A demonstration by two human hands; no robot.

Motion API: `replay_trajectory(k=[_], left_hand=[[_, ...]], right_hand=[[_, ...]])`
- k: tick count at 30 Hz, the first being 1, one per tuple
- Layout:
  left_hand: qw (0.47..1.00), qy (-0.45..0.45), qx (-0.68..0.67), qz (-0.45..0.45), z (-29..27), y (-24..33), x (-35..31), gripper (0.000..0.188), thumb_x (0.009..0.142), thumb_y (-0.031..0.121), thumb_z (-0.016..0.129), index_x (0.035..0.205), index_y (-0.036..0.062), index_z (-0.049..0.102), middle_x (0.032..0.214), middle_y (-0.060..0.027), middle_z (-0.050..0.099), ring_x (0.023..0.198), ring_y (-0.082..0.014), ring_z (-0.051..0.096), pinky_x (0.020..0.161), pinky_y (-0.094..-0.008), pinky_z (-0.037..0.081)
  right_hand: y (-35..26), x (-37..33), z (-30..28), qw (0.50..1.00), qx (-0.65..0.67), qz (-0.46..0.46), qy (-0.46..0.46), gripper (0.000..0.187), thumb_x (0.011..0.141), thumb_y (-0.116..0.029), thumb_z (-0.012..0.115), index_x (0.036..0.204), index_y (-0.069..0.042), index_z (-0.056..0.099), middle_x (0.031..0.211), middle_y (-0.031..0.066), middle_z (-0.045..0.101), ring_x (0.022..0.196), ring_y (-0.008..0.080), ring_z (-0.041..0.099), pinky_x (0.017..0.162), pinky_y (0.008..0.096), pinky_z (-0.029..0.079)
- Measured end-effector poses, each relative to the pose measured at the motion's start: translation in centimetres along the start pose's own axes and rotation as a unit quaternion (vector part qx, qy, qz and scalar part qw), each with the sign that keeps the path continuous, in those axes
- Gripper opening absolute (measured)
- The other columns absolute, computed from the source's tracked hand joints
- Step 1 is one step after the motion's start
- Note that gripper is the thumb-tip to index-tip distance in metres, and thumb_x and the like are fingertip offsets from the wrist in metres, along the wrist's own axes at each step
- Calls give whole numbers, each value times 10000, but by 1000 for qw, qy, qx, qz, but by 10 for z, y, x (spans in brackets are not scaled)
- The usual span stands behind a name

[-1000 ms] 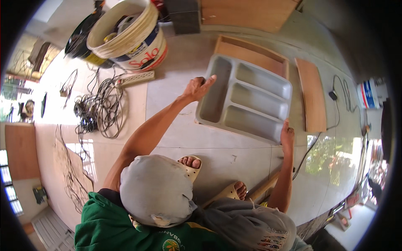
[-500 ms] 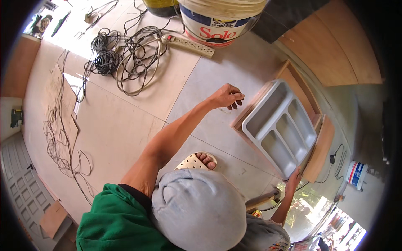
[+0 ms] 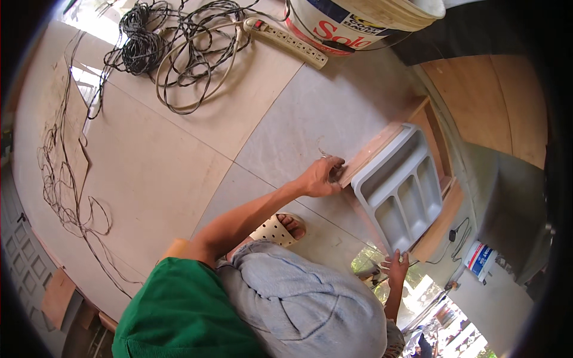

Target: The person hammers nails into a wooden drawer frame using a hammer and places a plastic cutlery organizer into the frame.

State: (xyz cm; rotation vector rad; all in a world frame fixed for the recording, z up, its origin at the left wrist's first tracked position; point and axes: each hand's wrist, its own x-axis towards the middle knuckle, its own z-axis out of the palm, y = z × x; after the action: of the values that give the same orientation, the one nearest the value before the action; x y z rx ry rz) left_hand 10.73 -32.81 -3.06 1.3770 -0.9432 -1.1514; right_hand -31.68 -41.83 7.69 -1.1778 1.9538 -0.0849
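Note:
A grey plastic cutlery tray (image 3: pixel 391 197) with several compartments sits tilted in a shallow wooden drawer (image 3: pixel 382 146) to my right. My left hand (image 3: pixel 322 177) reaches across from a green sleeve, its fingers curled at the drawer's near-left corner. Past my bent knee, my right hand (image 3: pixel 396 267) has its fingers at the tray's near end. The knee hides most of my right forearm. How far the right fingers wrap under the rim is hard to see.
A power strip (image 3: pixel 289 43) lies by a coiled black cord (image 3: pixel 140 42) and a white paint bucket (image 3: pixel 358 24) at the far side. Loose thin wire (image 3: pixel 59 173) spreads at the left. My foot in a cream clog (image 3: pixel 276 230) stands below my left arm. A small tub (image 3: pixel 480 261) is at right.
My left hand has come nearer and down to the drawer's corner, from hanging apart from it. The right hand stays at the tray's near end. The whole view has shifted.

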Motion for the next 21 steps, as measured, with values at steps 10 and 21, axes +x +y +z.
replay_trajectory(k=[10,21], left_hand=[[936,68,345,-5,52,1,16,439,703,249,743,991,-26,557,949,-214,598,974,-378,575,792,-445,517],[944,19,324,-51,46,14,28,377,677,259,743,906,-11,614,953,-225,601,920,-376,605,765,-452,528]], right_hand=[[5,23,5,998,66,12,16,745,949,-397,577,1429,43,214,1203,260,514,684,286,678,490,346,554],[-14,48,0,996,-62,12,65,689,936,-427,576,1309,92,317,1199,257,487,840,350,636,546,417,618]])
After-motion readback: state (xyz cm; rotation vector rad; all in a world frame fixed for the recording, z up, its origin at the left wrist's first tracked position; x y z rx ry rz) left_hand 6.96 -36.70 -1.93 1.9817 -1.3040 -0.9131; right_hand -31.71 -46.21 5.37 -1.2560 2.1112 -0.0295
